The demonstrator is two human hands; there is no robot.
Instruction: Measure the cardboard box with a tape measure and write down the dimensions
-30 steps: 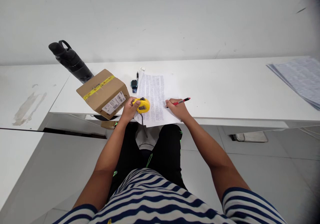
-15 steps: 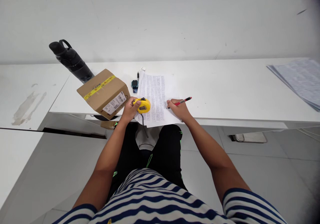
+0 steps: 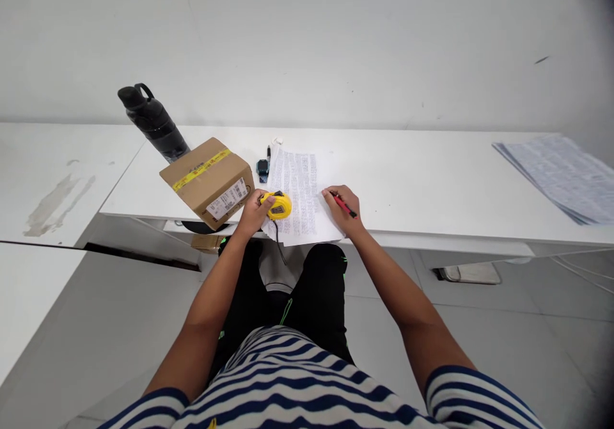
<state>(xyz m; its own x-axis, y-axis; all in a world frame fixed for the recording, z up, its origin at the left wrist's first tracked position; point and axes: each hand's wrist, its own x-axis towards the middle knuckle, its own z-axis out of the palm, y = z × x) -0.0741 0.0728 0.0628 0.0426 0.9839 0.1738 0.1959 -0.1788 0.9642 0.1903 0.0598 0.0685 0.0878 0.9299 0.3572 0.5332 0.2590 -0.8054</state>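
My left hand [image 3: 255,213] is closed around a yellow tape measure [image 3: 279,206], held over the left part of a handwritten paper sheet [image 3: 301,186]. A dark strap hangs from the tape measure past the desk edge. In my right hand [image 3: 346,210] a red pen [image 3: 343,204] is gripped, its black end slanting down to the right. That hand rests at the sheet's right side, where the writing stops. Beside my left hand stands a brown cardboard box [image 3: 204,176] with yellow tape and a white label.
A black bottle [image 3: 156,125] stands behind the box. A dark watch [image 3: 262,167] and a black pen [image 3: 268,153] lie left of the sheet. A stack of written papers [image 3: 561,176] is at the right of the white desk [image 3: 422,192], which meets a wall behind.
The red pen has turned in my right hand: its back end pointed up to the right and now points down to the right. My left hand keeps the tape measure. The view has shifted slightly.
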